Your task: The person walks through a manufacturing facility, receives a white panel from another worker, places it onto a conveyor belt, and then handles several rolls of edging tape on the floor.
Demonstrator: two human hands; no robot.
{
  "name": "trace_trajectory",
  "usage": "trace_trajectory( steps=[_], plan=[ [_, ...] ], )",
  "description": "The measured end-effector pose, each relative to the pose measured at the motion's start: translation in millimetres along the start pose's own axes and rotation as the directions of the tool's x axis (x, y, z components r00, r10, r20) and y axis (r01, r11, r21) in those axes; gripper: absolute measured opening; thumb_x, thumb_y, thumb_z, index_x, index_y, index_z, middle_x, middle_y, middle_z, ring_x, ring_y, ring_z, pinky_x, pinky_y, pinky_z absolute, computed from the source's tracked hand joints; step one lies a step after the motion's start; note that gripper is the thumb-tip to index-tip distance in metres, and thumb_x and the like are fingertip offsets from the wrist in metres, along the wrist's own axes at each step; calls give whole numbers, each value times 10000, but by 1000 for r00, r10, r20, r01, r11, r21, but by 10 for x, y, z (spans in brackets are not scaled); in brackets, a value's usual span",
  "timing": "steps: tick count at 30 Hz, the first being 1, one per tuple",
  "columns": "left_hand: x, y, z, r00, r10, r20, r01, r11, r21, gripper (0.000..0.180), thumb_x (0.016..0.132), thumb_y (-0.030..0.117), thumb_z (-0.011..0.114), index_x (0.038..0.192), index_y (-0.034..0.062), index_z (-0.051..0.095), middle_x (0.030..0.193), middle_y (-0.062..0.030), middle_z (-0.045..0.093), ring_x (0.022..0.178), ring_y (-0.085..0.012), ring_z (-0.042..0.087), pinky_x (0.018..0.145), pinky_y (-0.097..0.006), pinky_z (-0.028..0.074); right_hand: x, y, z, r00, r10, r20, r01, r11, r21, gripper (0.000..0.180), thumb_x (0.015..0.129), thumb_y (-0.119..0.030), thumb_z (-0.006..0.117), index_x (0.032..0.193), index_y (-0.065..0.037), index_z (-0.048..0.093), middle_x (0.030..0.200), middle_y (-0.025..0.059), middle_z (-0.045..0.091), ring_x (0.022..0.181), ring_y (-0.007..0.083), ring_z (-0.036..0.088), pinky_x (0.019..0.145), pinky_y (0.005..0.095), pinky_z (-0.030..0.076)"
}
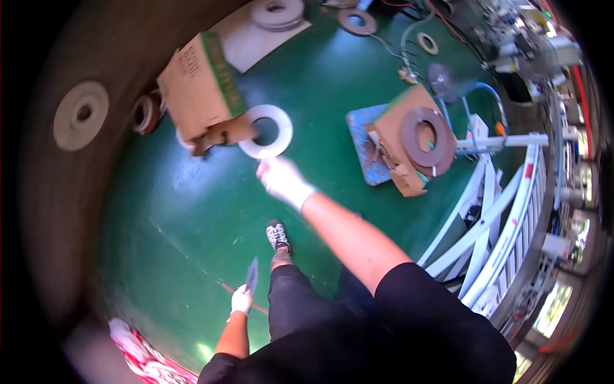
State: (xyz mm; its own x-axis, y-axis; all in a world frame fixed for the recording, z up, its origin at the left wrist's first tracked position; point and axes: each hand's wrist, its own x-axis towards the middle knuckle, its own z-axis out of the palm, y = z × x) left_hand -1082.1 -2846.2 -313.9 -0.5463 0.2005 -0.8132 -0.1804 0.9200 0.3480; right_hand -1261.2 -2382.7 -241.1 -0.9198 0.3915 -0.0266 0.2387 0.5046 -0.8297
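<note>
My right hand (284, 182), in a white glove, reaches forward with its fingers closed at the near edge of a flat white ring (286, 131). Motion blurs the fingers, so their exact grip on that edge is hard to see. A torn flap of a tilted cardboard box (192, 80) overlaps the ring's left side. Low by my left leg, my left hand (241, 300), also gloved in white, is closed on a flat grey pointed piece (252, 275), whose kind I cannot make out.
A brown ring (410, 137) lies on another cardboard box (390, 121) over a blue platform (361, 150). White metal framing (499, 237) stands at right. Stacked rings (277, 19) rest on a board (246, 48) at the back. Red and white material (144, 355) lies lower left.
</note>
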Motion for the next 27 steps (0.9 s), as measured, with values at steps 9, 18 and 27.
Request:
trace_trajectory(
  steps=[9, 18, 27],
  plan=[
    [82, 1391, 115, 998, 14, -69, -29, 972, -233, 317, 955, 189, 510, 1126, 3, 700, 979, -115, 731, 936, -205, 681, 847, -341, 519, -3329, 1100, -2232, 750, 511, 420, -402, 856, -325, 390, 937, -308, 598, 1263, -111, 682, 1200, 176, 699, 1103, 340, 673, 975, 431, 523],
    [-66, 5302, 1657, 751, 587, 302, -647, 746, 157, 311, 975, 145, 527, 1224, 24, 668, 1193, -239, 658, 1135, -417, 613, 988, -426, 482, -5482, 3400, -5566, 86, 836, -542, -669, 451, 590, 146, 909, -154, 621, 966, -75, 729, 873, 78, 698, 782, 213, 646, 706, 351, 507],
    [175, 6396, 1618, 697, 554, 456, -709, 628, 320, 311, 999, 207, 520, 1250, 90, 662, 1141, -203, 696, 1094, -369, 659, 949, -407, 508, -4474, 3092, -5129, 420, 848, -324, -798, 515, 314, 340, 913, -284, 699, 1141, -32, 676, 1079, 208, 716, 1033, 342, 687, 907, 396, 531]
  ],
)
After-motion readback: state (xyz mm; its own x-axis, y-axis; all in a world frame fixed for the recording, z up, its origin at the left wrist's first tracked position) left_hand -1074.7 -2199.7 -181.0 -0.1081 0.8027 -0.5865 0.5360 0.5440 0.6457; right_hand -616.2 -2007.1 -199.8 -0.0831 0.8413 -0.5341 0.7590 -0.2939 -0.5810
